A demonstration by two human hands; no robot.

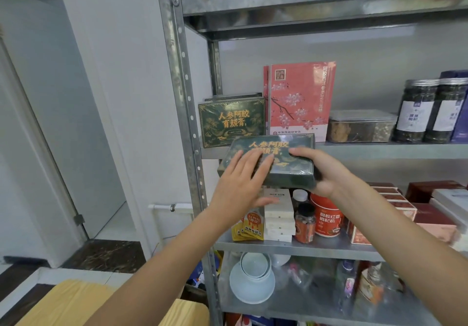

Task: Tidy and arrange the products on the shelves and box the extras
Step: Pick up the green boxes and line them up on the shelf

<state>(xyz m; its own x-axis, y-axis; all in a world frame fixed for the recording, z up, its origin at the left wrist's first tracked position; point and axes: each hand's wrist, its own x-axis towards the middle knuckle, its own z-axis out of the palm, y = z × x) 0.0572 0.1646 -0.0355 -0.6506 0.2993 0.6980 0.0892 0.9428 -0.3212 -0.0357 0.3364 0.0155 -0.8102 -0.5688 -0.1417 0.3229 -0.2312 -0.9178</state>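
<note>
Tabletop: a pale wooden tabletop (pixel 63 303) lies at the bottom left, below the left forearm.
Arms: both bare forearms rise from the bottom edge and converge on the metal rack.
Left hand: the left hand (pixel 243 181) is back-up, its four fingers straight and spread, laid flat on the left part of the lid of the green box (pixel 286 163). The thumb juts out to the right, lower than the box.
Left grip: wide, clasping nothing.
Right hand: the right hand (pixel 321 171) cups the box's right end, thumb across the lid and fingers curled beneath.
Right grip: holding the green box.
Green box: in the air just in front of the middle shelf (pixel 379 151), tilted so that its gold-lettered lid faces up and toward the camera.
Lower shelf: the lower shelf (pixel 291 247) carries orange sachets (pixel 249 227), a stack of white boxes (pixel 278 216), a small black-capped bottle (pixel 305 222) and a red tub (pixel 326 216), side by side.
Middle shelf: a second green box (pixel 231 122) stands upright at the left. A taller pink blossom box (pixel 301 100) is just beside it, then a clear plastic container (pixel 359 127) and two dark jars (pixel 417 110).
</note>
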